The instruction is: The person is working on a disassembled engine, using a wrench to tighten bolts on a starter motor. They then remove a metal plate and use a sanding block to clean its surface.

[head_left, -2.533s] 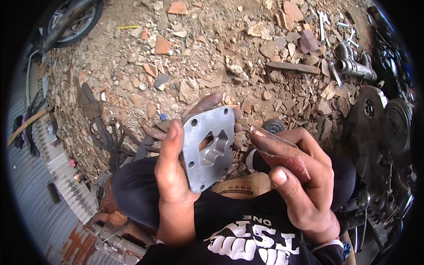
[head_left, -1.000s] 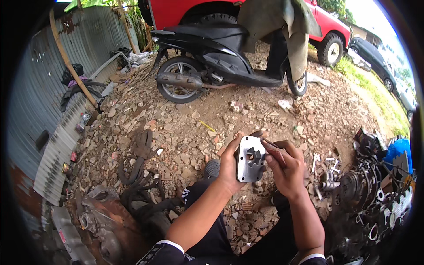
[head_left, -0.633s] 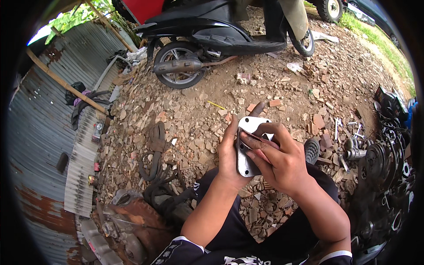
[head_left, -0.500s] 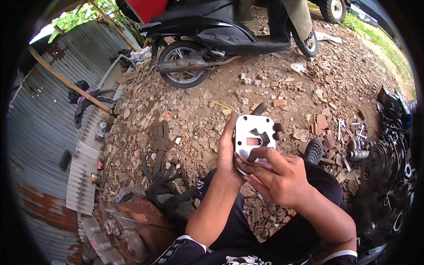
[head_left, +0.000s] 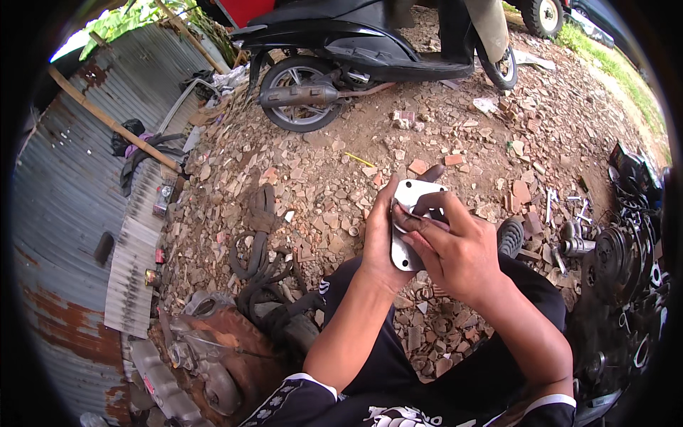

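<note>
A flat silver metal plate [head_left: 403, 252] with rounded corners and round bolt holes is held up in front of my knees. My left hand [head_left: 380, 249] grips it along its left edge, with fingers behind it and dark fingertips at the top. Over the plate's face bends my right hand [head_left: 459, 245], fingers curled and pinched together against the metal. Whatever those fingers may hold is hidden. They also cover the opening in the plate's middle.
A black scooter [head_left: 363, 53] stands ahead on rubble ground [head_left: 327, 185]. Dark engine parts [head_left: 612, 256] and wrenches [head_left: 550, 206] lie at the right. At the left are black straps [head_left: 256, 249], metal castings [head_left: 213, 384] and a corrugated metal wall [head_left: 85, 192].
My right hand has moved up across the plate's face from its lower edge, covering the middle opening. A lower corner hole now shows. My left hand keeps its hold.
</note>
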A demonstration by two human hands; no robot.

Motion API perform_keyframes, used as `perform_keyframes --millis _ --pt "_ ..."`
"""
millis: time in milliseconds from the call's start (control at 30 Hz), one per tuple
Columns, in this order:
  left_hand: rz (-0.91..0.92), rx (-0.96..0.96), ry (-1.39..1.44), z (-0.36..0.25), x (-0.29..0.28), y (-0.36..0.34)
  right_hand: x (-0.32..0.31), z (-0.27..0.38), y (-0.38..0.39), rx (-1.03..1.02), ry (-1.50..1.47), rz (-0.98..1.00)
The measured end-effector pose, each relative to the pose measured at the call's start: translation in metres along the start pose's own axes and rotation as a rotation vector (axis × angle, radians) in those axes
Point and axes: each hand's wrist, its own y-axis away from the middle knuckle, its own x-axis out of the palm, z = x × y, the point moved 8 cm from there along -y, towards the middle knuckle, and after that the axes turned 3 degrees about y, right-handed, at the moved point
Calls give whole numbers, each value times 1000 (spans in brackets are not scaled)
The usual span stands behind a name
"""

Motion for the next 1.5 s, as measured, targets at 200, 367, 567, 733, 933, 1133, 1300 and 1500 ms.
perform_keyframes --millis 200,367,567,733,933,1133,1300,1500 --pt "31 5 -31 -4 -2 -2 -4 10 12 -13 -9 7" --pt "66 11 -3 -7 -4 -5 2 20 29 -8 -68 28" --pt "43 60 -82 5 -1 -1 1 1 6 35 -7 -122" --pt "112 94 98 -12 -3 -7 1 25 32 21 -37 39" --pt "18 270 39 -14 -20 -2 7 15 20 76 -40 16" --pt "-56 381 -124 -14 -5 9 8 9 15 120 -86 -30" --pt "-42 288 25 -22 -7 -3 17 -15 31 305 -603 83" --pt "-3 342 8 -35 -23 -2 16 -56 46 972 -1605 -273"
